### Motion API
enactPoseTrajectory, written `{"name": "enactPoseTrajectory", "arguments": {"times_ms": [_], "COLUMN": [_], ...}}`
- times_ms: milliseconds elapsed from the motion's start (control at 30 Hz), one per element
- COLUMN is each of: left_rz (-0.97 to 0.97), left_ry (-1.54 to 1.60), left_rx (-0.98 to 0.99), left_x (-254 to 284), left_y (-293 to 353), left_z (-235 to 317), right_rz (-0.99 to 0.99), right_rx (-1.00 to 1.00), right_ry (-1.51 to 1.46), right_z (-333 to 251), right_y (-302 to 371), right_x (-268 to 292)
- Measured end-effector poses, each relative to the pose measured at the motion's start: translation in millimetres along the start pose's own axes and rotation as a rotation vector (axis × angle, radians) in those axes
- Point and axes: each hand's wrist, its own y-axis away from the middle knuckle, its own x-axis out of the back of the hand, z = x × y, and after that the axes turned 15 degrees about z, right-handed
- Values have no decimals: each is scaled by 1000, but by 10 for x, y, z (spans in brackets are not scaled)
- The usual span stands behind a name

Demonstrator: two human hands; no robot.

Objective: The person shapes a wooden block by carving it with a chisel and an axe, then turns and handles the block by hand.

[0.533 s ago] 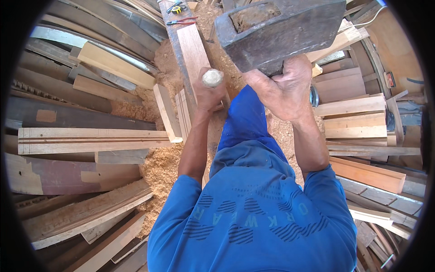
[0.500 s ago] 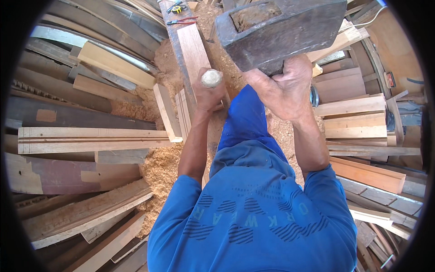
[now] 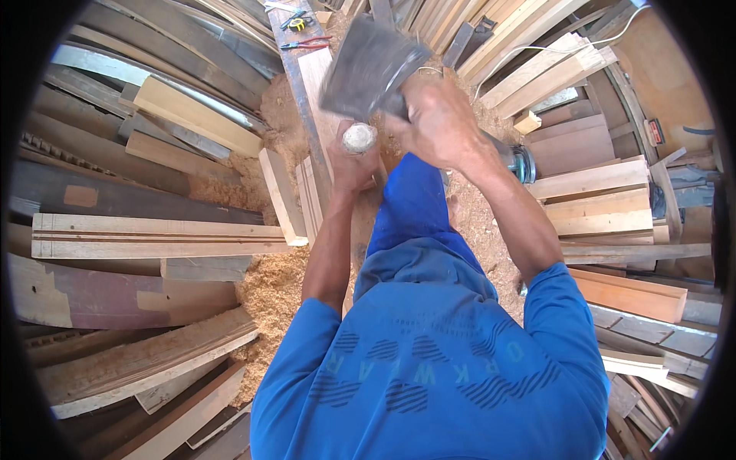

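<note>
My left hand is wrapped round an upright chisel; its round, pale butt faces up, and its lower part is hidden beneath the fist. Under that hand lies a long pale board on a narrow bench. My right hand grips a big dark mallet by the handle. Blurred by motion, the mallet's blocky head hangs just above and beyond the chisel's butt. Whether the two touch, I cannot tell.
At the bench's far end lie red-handled pliers and a yellow tape measure. Stacked planks crowd the left, and more timber the right. Wood shavings cover the floor. A glass jar stands beyond my right forearm.
My right hand has swung the mallet left and down from up close to above the chisel. My left hand has stayed in place on the chisel.
</note>
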Motion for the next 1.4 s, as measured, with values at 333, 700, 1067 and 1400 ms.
{"name": "enactPoseTrajectory", "arguments": {"times_ms": [333,700,1067,1400], "left_rz": [-27,-35,22,-76], "left_ry": [-72,-47,8,-120], "left_rx": [12,69,75,68], "left_x": [-63,-68,-13,302], "left_y": [-98,-78,-123,250], "left_z": [20,-12,-28,-278], "right_rz": [-288,-109,-93,-411], "right_rx": [-98,-253,-177,-231], "right_ry": [151,29,-128,137], "right_z": [293,17,8,455], "right_y": [103,-93,33,389], "right_x": [-225,-65,-64,-535]}}
